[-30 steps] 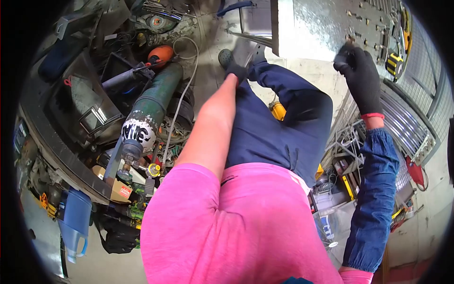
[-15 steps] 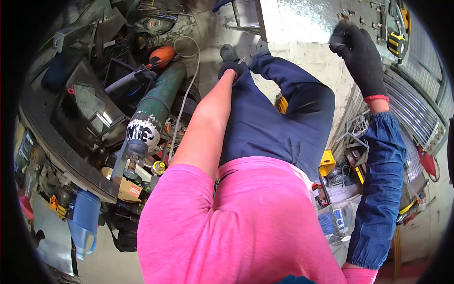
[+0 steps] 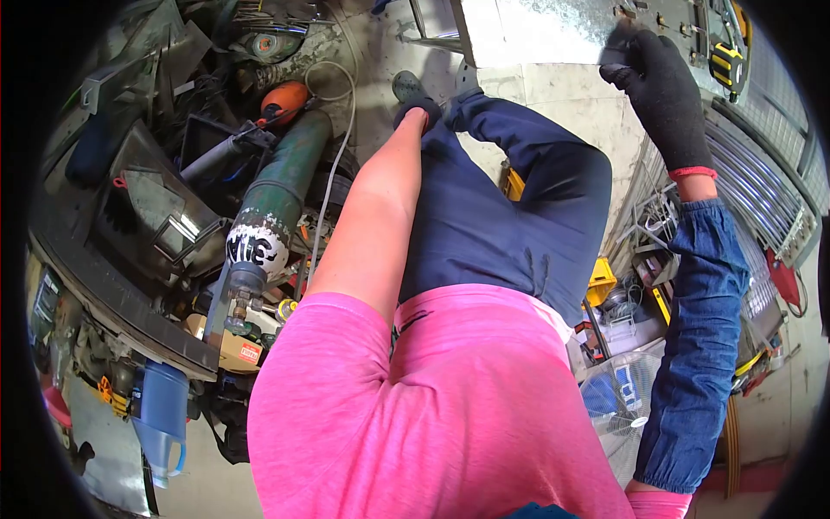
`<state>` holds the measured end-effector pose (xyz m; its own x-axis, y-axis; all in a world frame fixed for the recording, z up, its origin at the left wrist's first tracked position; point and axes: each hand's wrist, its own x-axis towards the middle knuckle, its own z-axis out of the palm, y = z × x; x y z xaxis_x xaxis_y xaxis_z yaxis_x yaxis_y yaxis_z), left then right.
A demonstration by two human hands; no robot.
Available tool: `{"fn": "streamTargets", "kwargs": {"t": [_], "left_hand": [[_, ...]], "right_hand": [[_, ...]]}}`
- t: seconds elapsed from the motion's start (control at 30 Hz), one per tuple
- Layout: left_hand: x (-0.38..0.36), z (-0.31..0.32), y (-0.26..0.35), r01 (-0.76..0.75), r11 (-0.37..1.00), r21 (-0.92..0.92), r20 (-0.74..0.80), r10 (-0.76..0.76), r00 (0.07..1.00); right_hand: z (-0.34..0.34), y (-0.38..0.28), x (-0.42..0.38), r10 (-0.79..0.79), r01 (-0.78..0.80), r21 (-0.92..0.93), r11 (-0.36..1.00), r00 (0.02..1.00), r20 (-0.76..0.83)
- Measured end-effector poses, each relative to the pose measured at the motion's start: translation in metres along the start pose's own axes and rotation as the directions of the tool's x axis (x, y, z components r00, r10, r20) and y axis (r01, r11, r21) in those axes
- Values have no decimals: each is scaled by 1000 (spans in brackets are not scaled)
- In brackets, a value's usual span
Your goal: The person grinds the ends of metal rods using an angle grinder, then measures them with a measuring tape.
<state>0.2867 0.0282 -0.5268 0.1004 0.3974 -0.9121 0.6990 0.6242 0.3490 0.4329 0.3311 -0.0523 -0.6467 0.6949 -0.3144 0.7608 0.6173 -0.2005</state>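
My right hand [image 3: 659, 95], in a black glove with a red cuff, is at the near edge of a shiny metal sheet-topped table [image 3: 536, 35]. Its fingers are curled together around something dark and blurred that I cannot make out. Several small brownish metal pieces [image 3: 687, 29] lie on the sheet beyond that hand. A yellow and black tape measure [image 3: 724, 65] is to its right. My left hand [image 3: 417, 112], also dark-gloved, rests by my left knee; its fingers are hidden from view.
On the left stands a green gas cylinder [image 3: 290, 173] with a pale hose [image 3: 339, 156] beside it. An orange-ended tool [image 3: 284, 102] and metal scraps lie near it. Metal tubes [image 3: 761, 173] are stacked on the right, above a fan guard [image 3: 618, 406] and a yellow bin [image 3: 600, 281].
The view has shifted slightly. My right hand stays curled at the table edge. A thin tip that stuck out by my left hand no longer shows.
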Motion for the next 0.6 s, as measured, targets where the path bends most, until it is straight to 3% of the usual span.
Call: {"fn": "streamTargets", "kwargs": {"t": [0.07,0.2,0.27,0.4,0.43,0.53,0.57,0.6], "left_hand": [[-77,-57,12,62,998,-21,-45,-63,997],[-51,-46,-13,-34,996,86,-60,39,997],[-64,-65,-14,-88,923,374,-41,111,993],[-73,-71,-62,59,973,223,-118,-33,992],[-91,-82,-72,-42,893,448,-119,106,987],[-126,-97,-104,-44,887,459,-247,176,953],[-137,-95,-110,20,999,-28,-297,-28,954],[-149,-99,-115,73,857,-510,-243,-225,944]], "right_hand": [[1,2,1,-1,1,-14,1000,1000,-28],[-2,-3,0,10,-10,-18,1000,1000,-10],[0,-1,1,-11,10,-32,999,1000,-24],[-4,-9,0,-29,30,7,1000,997,-71],[-3,-8,0,3,-2,22,1000,999,-42],[2,-3,2,17,-17,5,1000,1000,-21],[2,-3,1,10,-8,35,999,999,-40],[3,-3,1,2,2,62,998,998,-59]]}}
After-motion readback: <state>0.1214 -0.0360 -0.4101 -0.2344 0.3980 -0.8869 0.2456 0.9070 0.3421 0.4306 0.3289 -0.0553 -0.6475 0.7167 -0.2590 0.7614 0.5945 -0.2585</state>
